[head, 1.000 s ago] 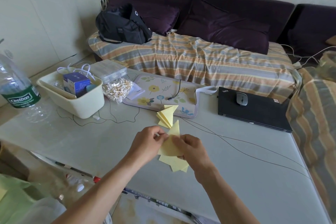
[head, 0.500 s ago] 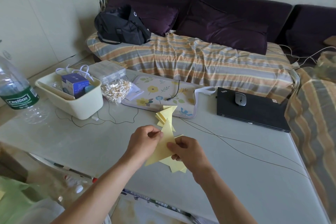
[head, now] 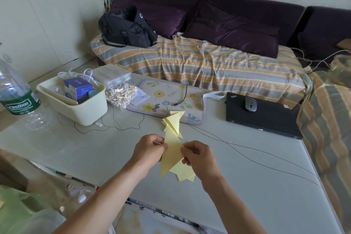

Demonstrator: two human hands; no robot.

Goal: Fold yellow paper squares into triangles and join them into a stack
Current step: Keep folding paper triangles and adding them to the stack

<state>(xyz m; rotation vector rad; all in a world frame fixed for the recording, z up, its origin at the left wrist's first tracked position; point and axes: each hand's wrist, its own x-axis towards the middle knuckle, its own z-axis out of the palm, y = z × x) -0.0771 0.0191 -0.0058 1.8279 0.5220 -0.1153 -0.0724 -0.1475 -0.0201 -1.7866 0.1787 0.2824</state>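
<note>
Two bare hands hold one yellow paper triangle [head: 171, 155] just above a pale desk [head: 247, 186]. The left hand [head: 149, 151] pinches the triangle's left edge between thumb and fingertips; the right hand [head: 199, 157] pinches its right edge, fingers curled. The hands are close together, with the paper standing tall and narrow between them, one point up and one point down.

Beneath the hands lie a few flat yellow sheets [head: 185, 174]. Just beyond them rests a small stack of folded triangles [head: 173, 121], partly on a floral mat [head: 167, 99].

To do this step well, the edges probably need aligning exactly before the crease is pressed, then running a fingertip firmly along the fold so the piece slots cleanly into the stack. A thin dark cable [head: 247, 148] crosses the desk nearby and could snag loose paper.
</note>
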